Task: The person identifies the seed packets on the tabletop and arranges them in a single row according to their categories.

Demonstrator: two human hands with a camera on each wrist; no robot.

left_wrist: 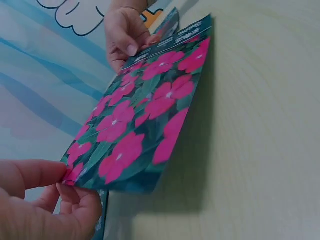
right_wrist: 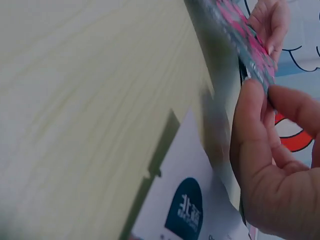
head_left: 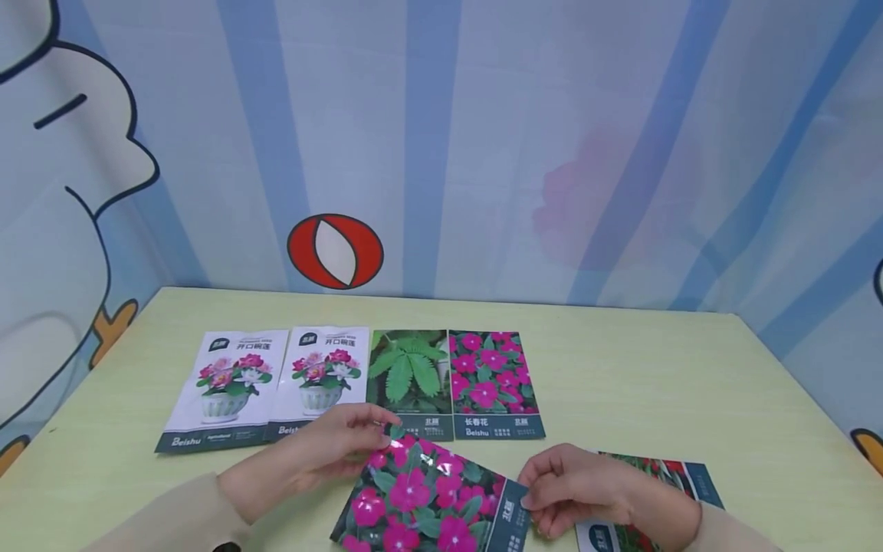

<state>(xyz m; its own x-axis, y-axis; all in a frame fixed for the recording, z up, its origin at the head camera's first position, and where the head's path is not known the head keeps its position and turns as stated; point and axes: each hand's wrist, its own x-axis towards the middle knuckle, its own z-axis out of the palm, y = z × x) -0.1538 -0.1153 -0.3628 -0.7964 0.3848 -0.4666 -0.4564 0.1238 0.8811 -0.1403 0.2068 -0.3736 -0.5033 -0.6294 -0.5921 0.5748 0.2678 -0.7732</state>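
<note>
A seed packet with magenta flowers (head_left: 428, 491) is held sideways above the near part of the table. My left hand (head_left: 338, 441) pinches one corner between thumb and fingers, seen closely in the left wrist view, where that hand (left_wrist: 45, 205) enters at lower left. At the dark printed end, my right hand (head_left: 576, 491) pinches the packet's other corner. In the right wrist view the packet (right_wrist: 250, 45) appears nearly edge-on from the right fingers (right_wrist: 250, 115). Beneath my right forearm lies another packet with red and green print (head_left: 697, 479), partly covered.
Along the table (head_left: 635, 376) lies a row: two white packets with potted flowers (head_left: 224, 383) (head_left: 320, 376), a green leaf packet (head_left: 410, 368) and a magenta flower packet (head_left: 491, 376). Behind the table hangs a blue striped cloth (head_left: 483, 153) with cartoon prints.
</note>
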